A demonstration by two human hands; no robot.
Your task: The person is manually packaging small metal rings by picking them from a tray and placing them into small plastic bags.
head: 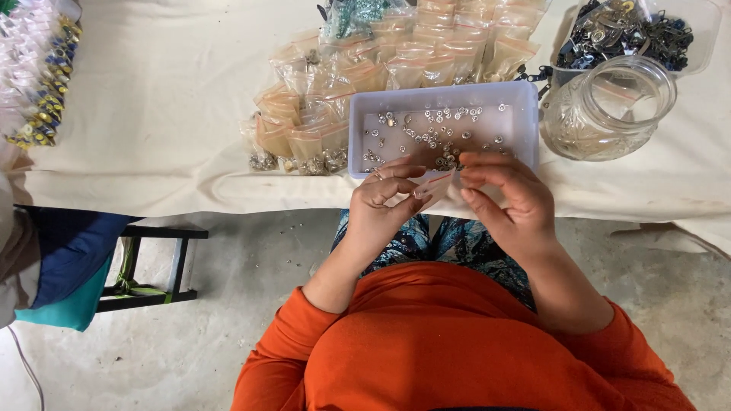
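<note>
Both hands meet at the centre of the frame, just below a white tray (pixel 525 114). The left hand (pixel 384 202) and the right hand (pixel 506 198) pinch a small clear bag (pixel 432 185) between them, fingers curled closed on its edges; the bag sits at the tray's near rim, over the table edge. Small silver studs (pixel 434 129) lie scattered across the tray floor. A heap of filled bags (pixel 335 106) spreads from the left of the tray up to the top centre. At the upper right a glass jar (pixel 609 106) lies just beside the tray, with a clear tub of dark metal parts (pixel 624 30) behind it. The cream cloth (pixel 167 106) covers the table. At the lower left stands a black stool (pixel 152 266) on the concrete floor.
</note>
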